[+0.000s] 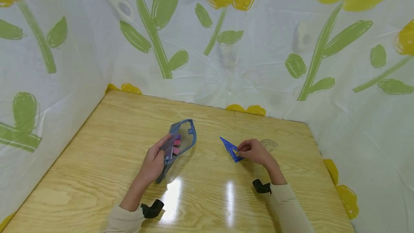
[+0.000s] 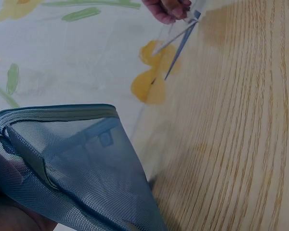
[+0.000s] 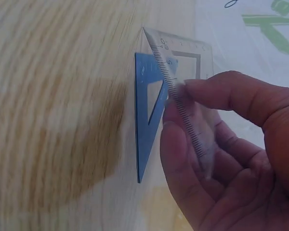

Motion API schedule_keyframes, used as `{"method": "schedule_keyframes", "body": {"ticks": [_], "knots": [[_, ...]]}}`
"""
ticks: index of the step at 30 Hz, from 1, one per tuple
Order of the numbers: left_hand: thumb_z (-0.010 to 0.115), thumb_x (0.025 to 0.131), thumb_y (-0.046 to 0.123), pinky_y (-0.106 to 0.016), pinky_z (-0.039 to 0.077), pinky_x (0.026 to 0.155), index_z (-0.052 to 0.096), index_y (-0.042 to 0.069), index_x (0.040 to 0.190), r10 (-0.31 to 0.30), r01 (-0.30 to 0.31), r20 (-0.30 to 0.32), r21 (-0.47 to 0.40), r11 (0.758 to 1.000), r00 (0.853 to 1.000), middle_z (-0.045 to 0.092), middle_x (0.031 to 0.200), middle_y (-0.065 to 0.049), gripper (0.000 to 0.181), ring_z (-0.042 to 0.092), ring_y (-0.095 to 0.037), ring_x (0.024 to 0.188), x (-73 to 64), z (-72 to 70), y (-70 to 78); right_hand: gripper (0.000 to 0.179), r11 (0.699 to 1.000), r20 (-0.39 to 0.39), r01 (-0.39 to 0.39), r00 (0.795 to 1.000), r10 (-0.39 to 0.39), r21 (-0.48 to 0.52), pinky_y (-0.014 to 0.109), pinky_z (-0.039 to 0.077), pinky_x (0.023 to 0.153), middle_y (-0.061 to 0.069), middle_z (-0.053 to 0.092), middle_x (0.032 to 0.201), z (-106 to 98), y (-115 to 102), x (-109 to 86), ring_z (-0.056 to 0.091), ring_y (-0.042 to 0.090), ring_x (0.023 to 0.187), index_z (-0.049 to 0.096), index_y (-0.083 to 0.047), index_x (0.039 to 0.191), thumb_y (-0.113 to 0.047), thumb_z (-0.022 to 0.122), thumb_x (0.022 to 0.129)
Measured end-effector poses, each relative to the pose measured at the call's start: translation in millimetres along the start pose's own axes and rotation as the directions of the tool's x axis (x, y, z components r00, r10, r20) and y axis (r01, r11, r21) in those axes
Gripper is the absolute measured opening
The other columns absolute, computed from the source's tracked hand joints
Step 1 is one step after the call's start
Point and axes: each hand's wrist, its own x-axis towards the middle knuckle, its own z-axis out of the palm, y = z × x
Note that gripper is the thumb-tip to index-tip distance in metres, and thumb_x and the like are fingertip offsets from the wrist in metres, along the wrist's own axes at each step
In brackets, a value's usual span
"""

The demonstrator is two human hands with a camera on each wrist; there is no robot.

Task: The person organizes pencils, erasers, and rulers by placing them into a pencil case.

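Observation:
My left hand [image 1: 153,163] grips a blue-grey mesh zip pouch [image 1: 191,146] by its near side, its mouth spread wide. Inside lie several small pink and purple pieces [image 1: 176,141]. In the left wrist view the mesh pouch [image 2: 91,159] fills the lower left. My right hand [image 1: 255,151] pinches a clear set square [image 3: 176,89] with ruled marks between thumb and fingers. Close behind it is a blue set square [image 3: 142,106] with a triangular cut-out; I cannot tell whether the fingers hold it too. From the head, the blue set square [image 1: 228,146] shows left of the fingertips.
A clear protractor [image 1: 270,144] lies on the wooden table [image 1: 106,154] just beyond the right hand. White cloth [image 1: 258,53] with yellow flowers and green leaves hangs around the back and sides. Dark wrist-camera mounts [image 1: 153,209] sit by both sleeves.

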Motion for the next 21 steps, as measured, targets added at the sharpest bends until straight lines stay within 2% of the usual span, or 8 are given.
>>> {"method": "schedule_keyframes", "body": {"ticks": [5, 7, 10, 12, 14, 18, 20, 21], "knots": [[0.026, 0.099, -0.008, -0.021, 0.043, 0.061, 0.035, -0.006, 0.155, 0.013, -0.013, 0.005, -0.011, 1.0, 1.0, 0.037, 0.157, -0.029, 0.057, 0.052, -0.012, 0.069, -0.3, 0.1, 0.7, 0.024, 0.998, -0.003, 0.025, 1.0, -0.024, 0.049, 0.03, 0.057, 0.072, 0.014, 0.072, 0.1, 2.1, 0.0, -3.0, 0.067, 0.019, 0.089, 0.07, 0.005, 0.112, -0.01, 0.07, 0.094], [0.025, 0.099, -0.008, -0.018, 0.042, 0.058, 0.034, -0.006, 0.155, 0.01, -0.009, 0.007, -0.013, 1.0, 1.0, 0.039, 0.156, -0.029, 0.056, 0.046, -0.01, 0.061, 0.1, 0.6, 0.6, 0.028, 0.995, 0.003, 0.039, 0.999, -0.04, 0.087, 0.032, 0.059, 0.074, 0.016, 0.071, 0.104, 3.7, 0.1, -4.3, 0.067, 0.019, 0.091, 0.069, 0.005, 0.117, -0.01, 0.069, 0.094], [0.025, 0.099, -0.008, -0.017, 0.043, 0.063, 0.035, -0.007, 0.154, 0.008, -0.008, 0.0, 0.0, 1.0, 1.0, 0.04, 0.156, -0.029, 0.056, 0.059, -0.018, 0.083, 0.9, 1.8, 0.0, 0.033, 0.985, 0.021, 0.041, 0.999, -0.045, 0.167, 0.035, 0.061, 0.077, 0.02, 0.067, 0.108, 7.9, 1.5, -5.2, 0.065, 0.02, 0.092, 0.066, 0.006, 0.124, -0.008, 0.067, 0.095], [0.025, 0.099, -0.008, -0.019, 0.043, 0.06, 0.035, -0.007, 0.154, 0.004, -0.004, 0.002, 0.0, 1.0, 1.0, 0.037, 0.157, -0.029, 0.056, 0.053, -0.027, 0.074, 1.2, 2.3, 0.0, 0.034, 0.974, 0.037, 0.033, 0.998, -0.043, 0.225, 0.035, 0.062, 0.08, 0.022, 0.064, 0.111, 10.4, 3.0, -5.1, 0.066, 0.02, 0.093, 0.064, 0.006, 0.127, -0.007, 0.066, 0.096], [0.024, 0.099, -0.008, -0.018, 0.048, 0.075, 0.034, -0.007, 0.154, 0.005, -0.005, 0.006, -0.001, 1.0, 1.0, 0.037, 0.157, -0.028, 0.056, 0.058, -0.032, 0.095, 1.5, 2.6, 0.0, 0.035, 0.96, 0.046, 0.022, 0.998, -0.037, 0.279, 0.035, 0.063, 0.081, 0.024, 0.062, 0.114, 12.6, 4.0, -4.9, 0.067, 0.022, 0.095, 0.062, 0.008, 0.128, -0.006, 0.065, 0.096], [0.024, 0.099, -0.008, -0.02, 0.05, 0.074, 0.034, -0.007, 0.154, 0.004, -0.004, 0.008, -0.01, 1.0, 1.0, 0.04, 0.156, -0.028, 0.056, 0.057, -0.032, 0.081, 1.5, 2.6, 0.1, 0.034, 0.934, 0.045, 0.018, 0.998, -0.037, 0.358, 0.036, 0.064, 0.082, 0.03, 0.061, 0.119, 15.1, 2.6, -4.9, 0.07, 0.032, 0.099, 0.058, 0.011, 0.126, -0.002, 0.064, 0.095], [0.025, 0.099, -0.008, -0.017, 0.05, 0.073, 0.035, -0.007, 0.154, 0.005, -0.005, 0.007, -0.009, 1.0, 1.0, 0.041, 0.155, -0.029, 0.056, 0.061, -0.03, 0.091, 1.4, 2.6, -0.2, 0.034, 0.923, 0.036, 0.019, 0.999, -0.036, 0.384, 0.037, 0.064, 0.081, 0.032, 0.061, 0.119, 16.1, 1.0, -5.0, 0.07, 0.035, 0.1, 0.056, 0.012, 0.126, 0.0, 0.063, 0.095], [0.025, 0.099, -0.008, -0.019, 0.047, 0.064, 0.035, -0.007, 0.154, 0.0, 0.0, 0.004, -0.009, 1.0, 1.0, 0.041, 0.155, -0.029, 0.056, 0.057, -0.028, 0.076, 1.4, 2.6, -0.2, 0.035, 0.92, 0.027, 0.02, 0.999, -0.034, 0.392, 0.037, 0.064, 0.081, 0.032, 0.062, 0.119, 16.7, 0.0, -4.9, 0.07, 0.035, 0.1, 0.056, 0.012, 0.126, 0.0, 0.063, 0.094]]}}
